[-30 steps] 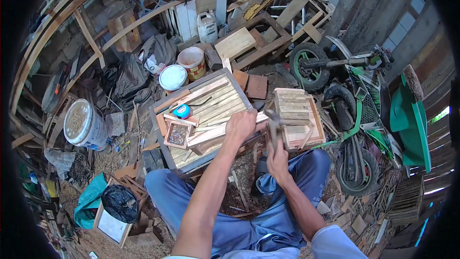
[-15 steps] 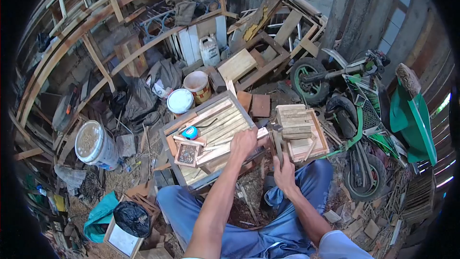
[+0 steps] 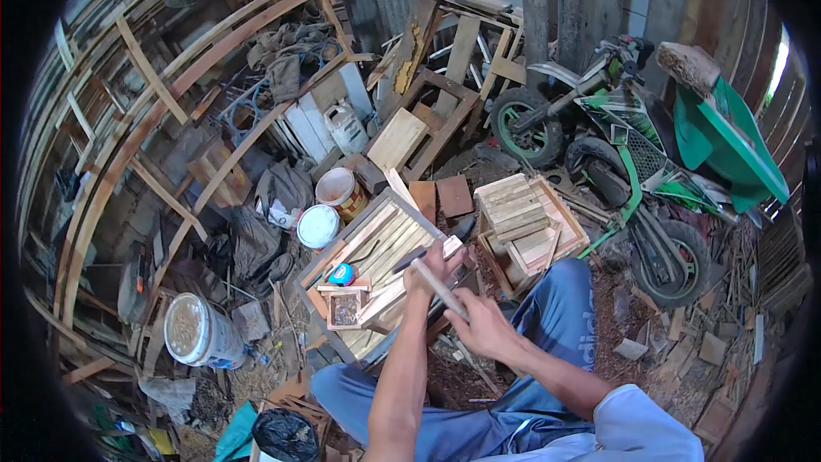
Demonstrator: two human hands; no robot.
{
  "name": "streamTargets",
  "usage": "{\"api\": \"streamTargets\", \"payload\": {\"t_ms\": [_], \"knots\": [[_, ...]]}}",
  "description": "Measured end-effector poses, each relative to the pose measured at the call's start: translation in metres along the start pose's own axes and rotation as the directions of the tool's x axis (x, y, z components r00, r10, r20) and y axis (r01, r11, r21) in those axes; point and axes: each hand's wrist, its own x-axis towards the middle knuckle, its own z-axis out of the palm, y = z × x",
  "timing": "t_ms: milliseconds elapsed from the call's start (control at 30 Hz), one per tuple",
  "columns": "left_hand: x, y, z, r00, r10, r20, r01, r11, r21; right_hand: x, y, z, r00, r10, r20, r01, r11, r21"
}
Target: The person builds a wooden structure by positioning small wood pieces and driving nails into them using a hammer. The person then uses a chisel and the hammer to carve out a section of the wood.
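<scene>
My right hand [image 3: 483, 325] is closed around the handle of a hammer [image 3: 442, 293], whose dark head lies across, close to my left hand. My left hand [image 3: 434, 267] is wrapped round a pale piece of wood [image 3: 452, 245] near its end, over a dark-framed low wooden bench [image 3: 419, 212]. Left of my hands, on the bench slats, sit a blue tape measure [image 3: 341, 275] and a small square wooden box [image 3: 345, 309] with small dark bits in it. Pale strips of wood lie around them.
Stacked wooden pieces [image 3: 513, 210] stand on a box at right, before a green motorbike [image 3: 633, 162]. A white-lidded bucket [image 3: 318, 226], an open bucket [image 3: 340, 192] and a larger bucket [image 3: 198, 330] stand left. Scraps and shavings cover the ground.
My right hand has swung the hammer left, from beside the stacked wood to across my left hand. The left hand stays on the wood. The view has turned and shifted.
</scene>
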Motion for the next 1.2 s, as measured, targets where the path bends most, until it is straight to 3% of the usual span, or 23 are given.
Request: {"api": "streamTargets", "payload": {"t_ms": [67,167,233,267,367,467,533,633,767,800,900,1067,1167,1200], "knots": [[-0.012,0.025,-0.041,0.994,-0.074,0.076,0.076,0.997,-0.018,0.009,-0.004,-0.006,0.993,0.1,-0.06,-0.099,0.995,0.026],[-0.007,0.03,-0.046,0.985,-0.026,0.169,0.02,0.999,0.037,0.011,-0.005,-0.007,0.992,0.096,-0.086,-0.094,0.995,0.03],[-0.014,0.036,-0.042,0.998,-0.065,-0.017,0.065,0.997,0.032,0.005,-0.013,-0.01,0.997,0.045,-0.067,-0.044,0.999,0.008],[-0.014,0.038,-0.044,0.994,-0.106,0.013,0.106,0.994,0.021,0.004,-0.016,-0.012,0.998,0.014,-0.054,-0.014,1.0,-0.003],[-0.007,0.031,-0.039,0.986,-0.117,0.122,0.116,0.993,0.014,0.016,-0.004,-0.015,0.975,0.213,-0.061,-0.208,0.975,0.075],[-0.007,0.025,-0.032,1.0,-0.018,-0.016,0.018,1.0,0.019,0.011,-0.009,-0.015,0.992,0.106,-0.062,-0.103,0.993,0.051],[-0.015,0.034,-0.036,0.993,-0.042,-0.106,0.047,0.998,0.044,0.003,-0.016,-0.018,0.998,0.047,-0.03,-0.046,0.999,0.029],[-0.004,0.019,-0.022,0.999,-0.004,-0.044,0.008,0.997,0.083,0.015,0.006,-0.014,0.974,0.219,-0.062,-0.214,0.974,0.077],[-0.008,0.027,-0.034,1.0,-0.009,-0.007,0.009,1.0,0.02,0.006,-0.017,-0.015,0.986,0.147,-0.078,-0.143,0.988,0.053],[-0.012,0.03,-0.035,0.999,-0.035,-0.038,0.035,0.999,0.012,0.004,-0.011,-0.011,0.989,0.027,-0.146,-0.018,0.998,0.063],[-0.008,0.031,-0.037,0.995,-0.074,0.071,0.069,0.995,0.072,0.017,0.013,-0.008,0.96,0.274,-0.054,-0.264,0.954,0.142],[-0.015,0.031,-0.027,0.999,-0.034,-0.03,0.034,0.999,0.03,0.013,0.0,-0.017,0.973,0.209,-0.103,-0.202,0.977,0.069],[-0.005,0.023,-0.029,0.998,-0.039,0.046,0.035,0.995,0.089,0.01,0.011,-0.007,0.98,0.132,-0.149,-0.12,0.989,0.087],[-0.01,0.035,-0.047,0.996,-0.03,0.084,0.02,0.993,0.114,0.009,0.008,-0.011,0.985,0.141,-0.101,-0.135,0.989,0.061]]}}
